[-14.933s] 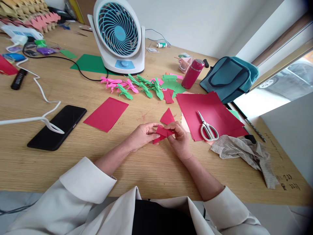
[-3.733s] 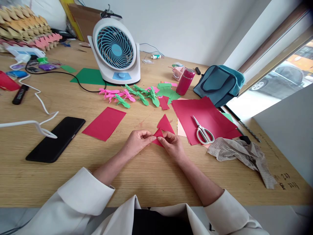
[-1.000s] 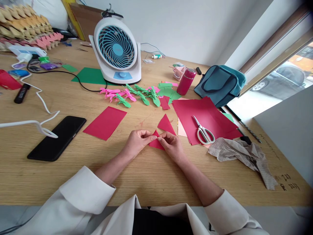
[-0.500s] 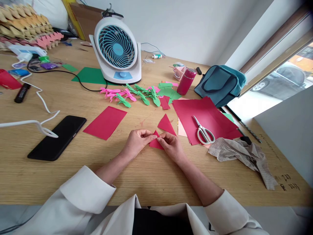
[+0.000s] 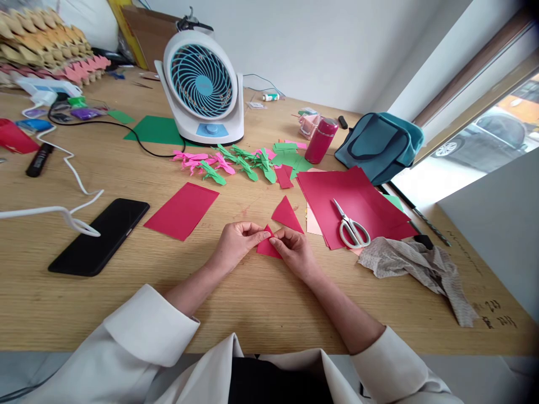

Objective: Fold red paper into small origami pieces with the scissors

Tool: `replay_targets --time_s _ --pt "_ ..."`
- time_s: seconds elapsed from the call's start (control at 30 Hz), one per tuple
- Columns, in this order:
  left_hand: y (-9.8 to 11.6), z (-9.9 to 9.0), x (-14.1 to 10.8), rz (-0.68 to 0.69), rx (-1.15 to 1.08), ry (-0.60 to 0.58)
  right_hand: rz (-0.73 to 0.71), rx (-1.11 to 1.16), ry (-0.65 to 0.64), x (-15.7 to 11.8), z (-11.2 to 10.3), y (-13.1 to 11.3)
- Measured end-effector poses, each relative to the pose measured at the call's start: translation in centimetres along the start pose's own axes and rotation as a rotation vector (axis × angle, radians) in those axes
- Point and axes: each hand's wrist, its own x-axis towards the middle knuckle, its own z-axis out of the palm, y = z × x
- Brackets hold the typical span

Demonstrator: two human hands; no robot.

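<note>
Between my hands is a small folded red paper, its tip pinched near the top. My left hand grips its left side between thumb and forefinger. On the other side, my right hand pinches the same piece, the two thumbs almost meeting. Just beyond lies a red paper triangle. A red rectangular sheet rests flat to the left. White-handled scissors lie on a stack of larger red sheets at the right.
Folded pink and green paper pieces lie ahead, before a white fan. A black phone with a white cable is at left. Right are a red bottle, a teal bag and a crumpled cloth.
</note>
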Motion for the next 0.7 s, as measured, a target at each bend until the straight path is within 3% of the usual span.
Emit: replay_targets --time_s 0.37,0.7 --pt "0.8 0.53 -0.48 -0.051 -0.122 0.05 -0.029 -0.035 -0.001 -0.06 0.1 -0.35" --pt "0.65 0.22 -0.34 0.045 -0.055 0.0 -0.059 -0.107 -0.011 -0.12 0.18 -0.47"
